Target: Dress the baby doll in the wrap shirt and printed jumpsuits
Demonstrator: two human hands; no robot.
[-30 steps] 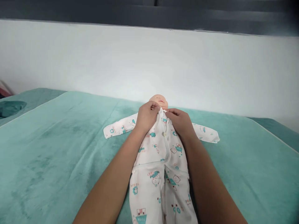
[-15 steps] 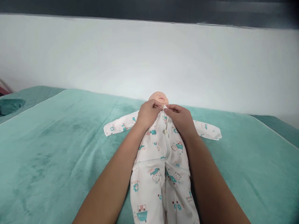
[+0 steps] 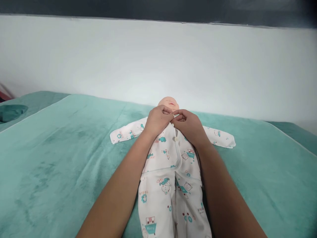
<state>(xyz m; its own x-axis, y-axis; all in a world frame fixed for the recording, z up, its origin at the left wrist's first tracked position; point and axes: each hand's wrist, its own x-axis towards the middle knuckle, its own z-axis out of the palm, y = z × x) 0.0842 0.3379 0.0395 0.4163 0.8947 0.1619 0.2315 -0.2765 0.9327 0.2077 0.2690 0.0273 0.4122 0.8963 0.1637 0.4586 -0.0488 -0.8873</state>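
A baby doll [image 3: 169,101] lies on its back, dressed in white baby clothes [image 3: 158,162] with teal and brown cartoon prints. Both sleeves spread out sideways. At the neck, my left hand [image 3: 159,119] pinches the collar edge between thumb and fingers. My right hand [image 3: 187,124] pinches the same collar from the other side, its fingertips touching or nearly touching those of the left. What lies between the fingertips is mostly hidden. Lower on the chest, a pale button [image 3: 176,139] shows beside a gap in the front edge.
The doll rests on a teal plush blanket [image 3: 61,158] with some creases. Behind it rises a white wall [image 3: 158,59] with a dark band [image 3: 123,10] along the top. A darker green cloth [image 3: 284,127] shows at the far right edge.
My right hand has moved slightly left, closing in on my left hand at the collar and covering more of the upper front. My left hand stays nearly in place.
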